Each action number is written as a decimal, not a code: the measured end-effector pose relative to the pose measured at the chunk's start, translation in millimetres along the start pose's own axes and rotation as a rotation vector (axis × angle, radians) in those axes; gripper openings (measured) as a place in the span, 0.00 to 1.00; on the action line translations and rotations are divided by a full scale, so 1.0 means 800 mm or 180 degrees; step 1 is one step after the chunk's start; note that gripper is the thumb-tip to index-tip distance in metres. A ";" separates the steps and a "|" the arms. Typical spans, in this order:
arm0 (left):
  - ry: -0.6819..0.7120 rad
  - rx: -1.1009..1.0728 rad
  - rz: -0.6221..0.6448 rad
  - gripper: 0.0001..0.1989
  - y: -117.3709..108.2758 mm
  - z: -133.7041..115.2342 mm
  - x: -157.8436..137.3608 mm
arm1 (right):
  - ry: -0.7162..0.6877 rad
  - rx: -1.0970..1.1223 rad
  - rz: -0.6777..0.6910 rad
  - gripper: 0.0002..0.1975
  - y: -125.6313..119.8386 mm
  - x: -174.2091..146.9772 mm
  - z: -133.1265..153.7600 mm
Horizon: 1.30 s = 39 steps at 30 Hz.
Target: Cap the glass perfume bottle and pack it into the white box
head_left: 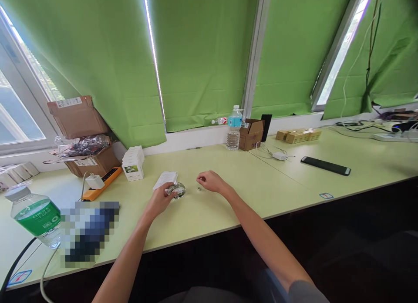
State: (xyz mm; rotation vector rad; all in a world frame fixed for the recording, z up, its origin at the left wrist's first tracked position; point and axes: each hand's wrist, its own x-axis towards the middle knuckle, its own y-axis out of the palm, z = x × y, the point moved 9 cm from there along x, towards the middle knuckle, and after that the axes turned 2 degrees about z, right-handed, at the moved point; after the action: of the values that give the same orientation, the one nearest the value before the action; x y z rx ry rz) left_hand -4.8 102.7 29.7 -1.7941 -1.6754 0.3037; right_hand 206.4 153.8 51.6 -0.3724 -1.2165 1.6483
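Observation:
My left hand (pixel 160 199) has its fingers and thumb closed round the near side of a small, clear, rounded glass object (pixel 178 190), which rests on the pale table. Its exact kind I cannot make out. Behind it lies a white printed paper (pixel 165 178), partly covered by my left hand. To the right, my right hand (pixel 210 181) is bent with its fingertips pinched together; whatever may be between them is too small to see. Just below those fingertips a tiny shiny piece (pixel 199 189) sits on the table, apart from the glass object.
White boxes (pixel 133 163), an orange power strip (pixel 106 183) and an open cardboard box (pixel 93 161) stand to the left. A green-labelled bottle (pixel 37 218) is nearer. Behind are a water bottle (pixel 234 128) and a brown carton (pixel 251 134); a black phone-like slab (pixel 325 165) lies right.

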 end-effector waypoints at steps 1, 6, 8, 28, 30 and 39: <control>-0.0019 -0.0059 0.0030 0.23 0.002 0.001 0.000 | 0.0022 0.0017 0.0066 0.09 0.001 0.000 -0.002; -0.0096 -0.0354 0.0232 0.22 0.012 0.005 0.000 | 0.0052 0.0164 0.0449 0.14 0.014 -0.002 -0.011; -0.0124 -0.0433 0.0309 0.22 0.015 0.005 0.000 | 0.0056 0.0206 0.0591 0.15 0.020 -0.003 -0.013; -0.0035 -0.0585 0.0535 0.20 0.020 -0.012 -0.005 | 0.0027 0.0783 0.0225 0.05 0.025 0.003 -0.002; 0.0002 -0.0588 0.0564 0.20 0.022 -0.014 -0.005 | -0.0035 0.1005 0.0104 0.07 0.020 0.003 0.006; 0.0077 -0.0512 0.0583 0.22 0.025 -0.013 -0.006 | -0.0167 0.1757 -0.0124 0.14 0.021 0.011 0.027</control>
State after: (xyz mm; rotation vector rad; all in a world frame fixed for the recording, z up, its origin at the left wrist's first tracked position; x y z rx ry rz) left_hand 16.9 95.3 24.5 -2.0676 -1.5591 0.2307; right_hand 177.8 150.3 49.6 0.0399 -0.7521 1.8842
